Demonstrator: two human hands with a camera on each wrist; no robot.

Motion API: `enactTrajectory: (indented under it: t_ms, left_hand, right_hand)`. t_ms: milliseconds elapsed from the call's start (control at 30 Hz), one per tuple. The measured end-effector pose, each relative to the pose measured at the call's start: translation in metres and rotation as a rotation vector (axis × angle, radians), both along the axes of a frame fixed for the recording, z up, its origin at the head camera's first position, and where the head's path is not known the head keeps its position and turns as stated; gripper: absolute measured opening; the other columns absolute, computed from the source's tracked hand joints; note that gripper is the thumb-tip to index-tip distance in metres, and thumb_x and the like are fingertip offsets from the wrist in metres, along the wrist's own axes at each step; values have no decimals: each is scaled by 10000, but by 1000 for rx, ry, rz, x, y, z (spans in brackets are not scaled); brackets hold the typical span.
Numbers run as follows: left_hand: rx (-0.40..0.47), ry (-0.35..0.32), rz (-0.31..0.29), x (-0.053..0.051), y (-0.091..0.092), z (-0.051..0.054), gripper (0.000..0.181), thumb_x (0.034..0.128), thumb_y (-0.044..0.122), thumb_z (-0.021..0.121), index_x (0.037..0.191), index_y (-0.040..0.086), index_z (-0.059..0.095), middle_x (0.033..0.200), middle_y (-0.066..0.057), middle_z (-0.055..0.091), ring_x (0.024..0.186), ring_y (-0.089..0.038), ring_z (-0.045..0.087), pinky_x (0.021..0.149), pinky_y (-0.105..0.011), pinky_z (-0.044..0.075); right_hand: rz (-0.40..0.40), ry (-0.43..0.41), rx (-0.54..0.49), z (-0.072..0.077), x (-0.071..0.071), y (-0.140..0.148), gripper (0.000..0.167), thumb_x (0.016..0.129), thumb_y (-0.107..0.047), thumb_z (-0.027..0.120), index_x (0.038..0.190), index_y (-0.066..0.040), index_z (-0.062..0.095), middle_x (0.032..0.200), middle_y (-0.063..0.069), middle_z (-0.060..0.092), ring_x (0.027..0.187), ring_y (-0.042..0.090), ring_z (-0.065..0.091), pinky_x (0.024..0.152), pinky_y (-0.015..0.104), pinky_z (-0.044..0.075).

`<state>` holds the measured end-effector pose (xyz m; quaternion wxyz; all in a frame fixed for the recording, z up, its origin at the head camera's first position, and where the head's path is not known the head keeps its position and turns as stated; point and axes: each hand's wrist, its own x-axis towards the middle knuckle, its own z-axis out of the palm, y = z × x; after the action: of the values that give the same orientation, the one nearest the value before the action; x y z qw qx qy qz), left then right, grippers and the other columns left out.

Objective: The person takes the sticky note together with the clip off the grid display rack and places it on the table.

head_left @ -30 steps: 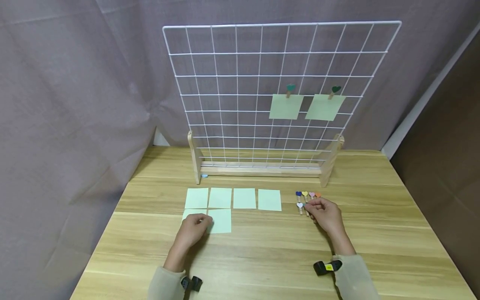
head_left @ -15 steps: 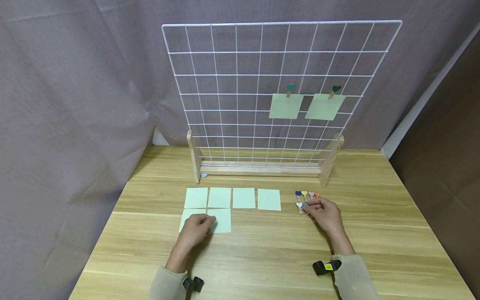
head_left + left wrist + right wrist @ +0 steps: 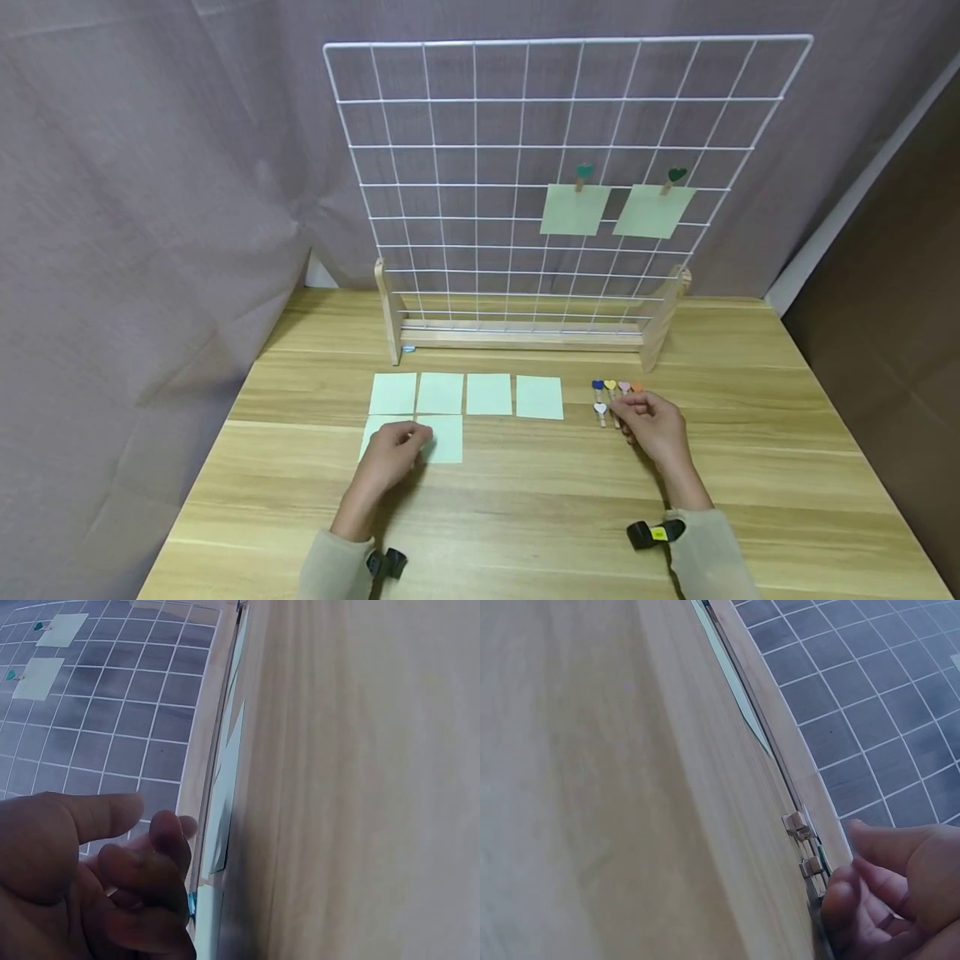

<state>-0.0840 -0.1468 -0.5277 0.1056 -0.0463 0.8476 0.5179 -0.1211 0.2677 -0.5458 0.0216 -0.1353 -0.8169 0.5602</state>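
In the head view my left hand (image 3: 392, 458) hovers over the two lower pale green notes, its fingers loosely curled. One of them, the lower right note (image 3: 448, 442), is partly covered. Thumb and fingers stand apart in the left wrist view, with nothing between them. My right hand (image 3: 656, 427) is at a small group of heart-topped clothespins, its fingertips over one whose top is hidden. Beside them lies a white-heart clothespin (image 3: 600, 412); behind are blue (image 3: 597, 386), yellow (image 3: 611, 386), pink (image 3: 624, 387) and orange (image 3: 637, 387) hearts. A gap separates right thumb and fingers in the right wrist view.
A white wire grid (image 3: 495, 183) stands in a wooden base (image 3: 521, 340) at the back. Two green notes (image 3: 574, 210) hang on it from clothespins (image 3: 580, 185). A row of several notes (image 3: 489, 394) lies before the base on the wooden table (image 3: 525, 517).
My left hand has shifted slightly right. The right fingertips have moved a little over the front clothespins, and a teal top seen half a second ago is now hidden.
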Motion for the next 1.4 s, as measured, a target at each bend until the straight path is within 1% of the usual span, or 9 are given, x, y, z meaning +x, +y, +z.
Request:
enactTrajectory:
  t_ms: [100,233,367,500,733,967,1033,1233,1400]
  left_hand:
    - [17,25,-5,-2,1,2,222,1043,219,639,1034,56,790,672,-70,657,503,-120,481,490,-268,422]
    - [33,108,-34,-7,6,6,215,1057,196,640,1065,35,783,758,-93,694,539,-127,536,519,-273,470]
    - [56,216,-67,-14,14,12,206,1054,167,662,1104,1,772,895,-131,748,600,-128,588,567,-265,522]
    - [70,295,-68,-21,22,16,201,1034,151,694,1135,-9,763,978,-101,768,633,-141,623,588,-254,535]
    - [86,344,-36,-32,34,22,210,1027,152,700,1165,4,756,1025,-87,768,589,-115,586,542,-246,517]
    - [125,398,-15,-42,48,35,214,1027,162,704,1201,48,755,1070,-114,768,570,-111,570,514,-230,482]
    - [139,414,-13,-46,51,39,214,1031,165,700,1202,47,753,1072,-120,768,560,-114,568,499,-223,470]
    - [161,448,-28,-59,56,47,235,1039,168,689,1221,28,741,1079,-129,767,561,-119,570,475,-221,452]
    - [181,469,-29,-69,60,53,232,1036,168,689,1217,34,744,1073,-125,768,573,-124,579,494,-226,472]
  right_hand:
    - [3,39,-25,2,-1,0,309,984,-154,773,1127,101,676,847,124,697,597,117,635,534,261,579]
    - [44,111,-3,8,-4,-3,293,984,-145,772,1119,100,685,883,181,701,602,154,653,544,265,576]
    - [87,161,11,17,-11,-7,282,996,-165,760,1107,85,691,858,149,689,606,195,647,537,275,564]
    - [106,225,22,26,-18,-12,274,990,-173,768,1106,67,706,864,120,690,631,141,621,549,236,538]
    - [130,302,-36,40,-30,-20,270,994,-98,744,1159,107,686,886,199,731,639,124,661,574,243,584]
    - [152,342,-7,57,-39,-26,302,1022,-148,721,1195,96,686,958,40,734,705,146,709,637,262,614]
    - [163,349,-18,61,-41,-27,314,1027,-147,713,1210,105,675,975,35,728,714,142,714,653,256,614]
    - [169,355,-61,74,-48,-30,335,1025,-106,703,1263,122,649,1014,142,737,728,99,695,662,237,611]
    - [165,379,-38,84,-53,-31,307,1035,-123,693,1252,94,673,1018,194,729,729,114,692,644,209,594]
